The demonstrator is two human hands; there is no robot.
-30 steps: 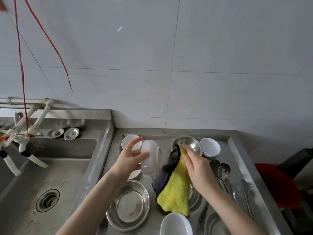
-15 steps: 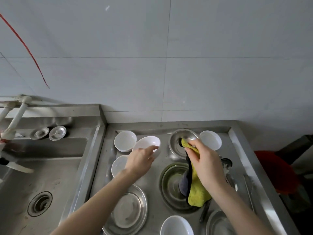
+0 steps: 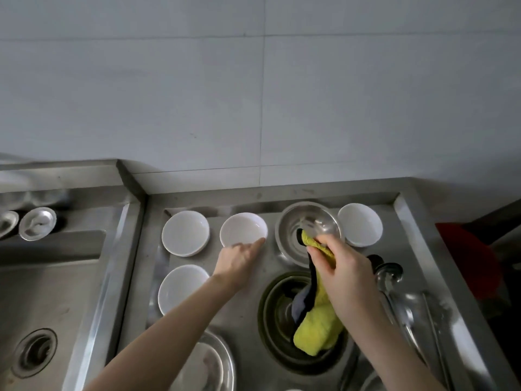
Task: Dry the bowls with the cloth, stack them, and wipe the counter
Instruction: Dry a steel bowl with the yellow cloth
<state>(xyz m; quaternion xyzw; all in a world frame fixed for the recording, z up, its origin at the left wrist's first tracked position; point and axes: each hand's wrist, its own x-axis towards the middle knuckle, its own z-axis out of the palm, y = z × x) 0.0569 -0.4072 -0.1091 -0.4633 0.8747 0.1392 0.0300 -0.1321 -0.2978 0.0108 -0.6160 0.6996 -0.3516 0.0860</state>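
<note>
At frame centre, the left hand (image 3: pixel 236 259), nearly flat, touches a white bowl (image 3: pixel 243 228); the right hand (image 3: pixel 342 273) grips the cloth (image 3: pixel 315 328); the steel bowl (image 3: pixel 293 230) probably needs drying next.

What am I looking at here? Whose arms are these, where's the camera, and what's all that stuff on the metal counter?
No machine here: a person wears one camera on the head, looking down at their own bare hands. The steel counter holds several white bowls, steel bowls and ladles, with a sink to the left. The left hand touches the near rim of one white bowl. The right hand grips a yellow cloth, which hangs over a large steel bowl.
</note>
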